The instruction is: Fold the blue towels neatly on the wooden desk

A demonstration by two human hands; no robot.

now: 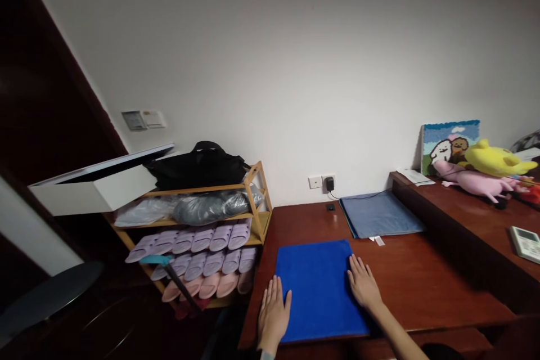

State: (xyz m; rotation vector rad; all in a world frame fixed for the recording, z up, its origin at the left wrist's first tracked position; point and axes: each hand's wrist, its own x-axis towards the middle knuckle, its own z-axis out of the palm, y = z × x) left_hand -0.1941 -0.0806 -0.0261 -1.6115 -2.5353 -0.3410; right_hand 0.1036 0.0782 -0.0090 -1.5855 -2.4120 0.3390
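A bright blue cloth [318, 289] lies flat in a near-square on the reddish-brown wooden desk [434, 287]. My left hand [273, 312] rests palm down at the cloth's left edge, fingers stretched forward and thumb apart. On the opposite side, my right hand [363, 282] lies flat at the right edge, its fingers extended. Neither hand grips anything. Behind the blue cloth, a grey-blue folded cloth [382, 215] with a white tag sits on the desk near the wall.
A wooden rack [257, 208] holding rows of slippers [215, 261] stands left of the desk, with a black bag [202, 166] and white box [122, 188] on top. A plugged-in adapter [329, 183] is on the wall. Plush toys [481, 180] and a remote [527, 243] lie at right.
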